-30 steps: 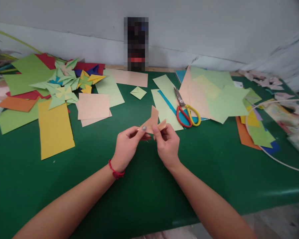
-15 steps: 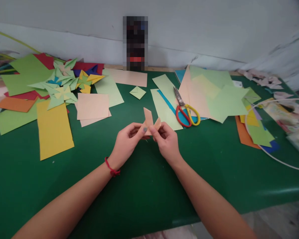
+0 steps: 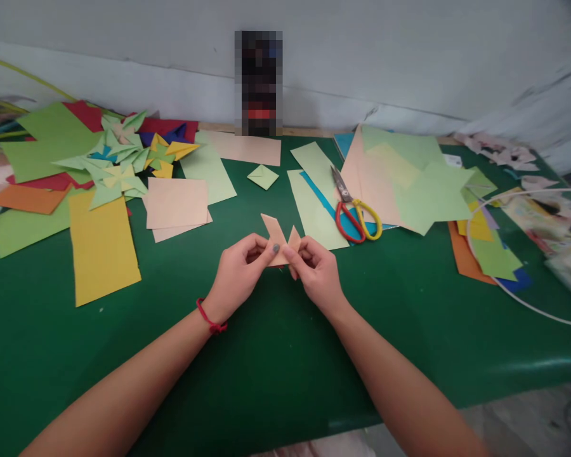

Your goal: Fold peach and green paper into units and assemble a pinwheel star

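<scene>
the left hand [image 3: 240,270], fingers curled in close, pinches one side of a folded peach paper [image 3: 279,259] while the right hand [image 3: 318,274] pinches the other, both left of the scissors [image 3: 345,193] and a little nearer the person; the tall flap [image 3: 271,228], almost upright a second ago, now leans away from the scissors

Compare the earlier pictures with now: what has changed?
The folded peach paper has turned, its long flap swinging from upright to leaning left. The left hand and right hand both still hold it. The scissors and green folded square stayed put.
</scene>
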A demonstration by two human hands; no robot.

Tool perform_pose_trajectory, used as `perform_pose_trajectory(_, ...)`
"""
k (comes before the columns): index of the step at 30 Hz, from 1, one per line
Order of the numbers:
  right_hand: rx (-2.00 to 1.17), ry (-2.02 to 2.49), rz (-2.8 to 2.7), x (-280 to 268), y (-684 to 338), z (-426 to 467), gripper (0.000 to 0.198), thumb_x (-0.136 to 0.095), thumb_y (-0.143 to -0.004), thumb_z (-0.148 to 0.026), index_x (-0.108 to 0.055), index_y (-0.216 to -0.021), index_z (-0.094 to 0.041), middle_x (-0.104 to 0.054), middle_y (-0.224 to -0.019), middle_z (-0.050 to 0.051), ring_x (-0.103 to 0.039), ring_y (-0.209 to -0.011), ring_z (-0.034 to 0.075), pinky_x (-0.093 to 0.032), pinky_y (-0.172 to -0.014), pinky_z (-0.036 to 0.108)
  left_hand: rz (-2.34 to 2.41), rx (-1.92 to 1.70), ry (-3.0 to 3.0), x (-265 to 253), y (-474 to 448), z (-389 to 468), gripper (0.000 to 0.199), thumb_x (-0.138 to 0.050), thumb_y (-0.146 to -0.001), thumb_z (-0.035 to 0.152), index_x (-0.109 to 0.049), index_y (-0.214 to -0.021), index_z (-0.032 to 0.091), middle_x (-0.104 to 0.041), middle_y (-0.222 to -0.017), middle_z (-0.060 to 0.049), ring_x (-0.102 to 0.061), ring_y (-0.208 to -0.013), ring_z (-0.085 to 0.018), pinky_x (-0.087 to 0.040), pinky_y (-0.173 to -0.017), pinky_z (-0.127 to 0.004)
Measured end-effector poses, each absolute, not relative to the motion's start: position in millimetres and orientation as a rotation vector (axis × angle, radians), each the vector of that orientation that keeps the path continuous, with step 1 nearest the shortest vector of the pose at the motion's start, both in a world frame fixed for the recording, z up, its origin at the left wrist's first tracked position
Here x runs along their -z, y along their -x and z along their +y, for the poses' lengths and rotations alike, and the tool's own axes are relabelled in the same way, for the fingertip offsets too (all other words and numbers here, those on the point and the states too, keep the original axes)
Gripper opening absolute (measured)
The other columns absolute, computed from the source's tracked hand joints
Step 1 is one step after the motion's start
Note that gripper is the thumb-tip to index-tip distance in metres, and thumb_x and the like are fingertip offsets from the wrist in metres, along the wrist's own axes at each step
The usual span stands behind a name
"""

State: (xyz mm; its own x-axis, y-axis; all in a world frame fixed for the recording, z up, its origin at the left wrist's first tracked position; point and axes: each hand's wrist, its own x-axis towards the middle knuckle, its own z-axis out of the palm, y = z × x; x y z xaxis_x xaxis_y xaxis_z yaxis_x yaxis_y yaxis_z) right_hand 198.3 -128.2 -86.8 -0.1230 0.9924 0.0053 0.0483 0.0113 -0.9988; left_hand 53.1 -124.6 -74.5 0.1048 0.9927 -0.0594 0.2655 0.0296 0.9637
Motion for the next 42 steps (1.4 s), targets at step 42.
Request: perform_pose_trajectory(42,-1.173,1.286,-1.293,90.7,-205.2,-121.9,0.023,-0.059,-0.078,-0.039,-0.052,-0.07,-0.019,-0.052,-0.048,-0.005,-0.048,-0.043,0.008,-0.041,-0.045,0.022,1.046,-0.613,-1.328,70.9,-46.3,-119.0,0.018,-0.053,-0.081,0.032,-0.057,-0.081,0.014,-0.068,-0.073,-0.004,-0.066,-0.066,-0.014,-0.052,-0.065,-0.026)
